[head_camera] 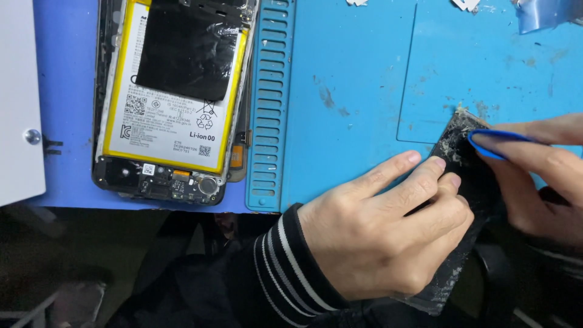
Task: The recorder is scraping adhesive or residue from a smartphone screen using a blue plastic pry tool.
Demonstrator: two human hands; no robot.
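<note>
Hands half hide the black panel (pixel 467 182): left hand (pixel 382 231) grips it, right hand (pixel 534 176), cropped, pinches a blue pick (pixel 495 141).

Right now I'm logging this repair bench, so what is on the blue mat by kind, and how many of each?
Opened phone: 1
Dark back cover, held by the left hand: 1
Blue pry pick, in the right hand: 1
Blue film scrap: 1
Total: 4

The left hand (pixel 388 231) is covering much of the black panel (pixel 470 182). At three o'clock, the right hand (pixel 540 176) is running off the edge. At twelve, the opened phone (pixel 173 97) is getting cropped.
</note>
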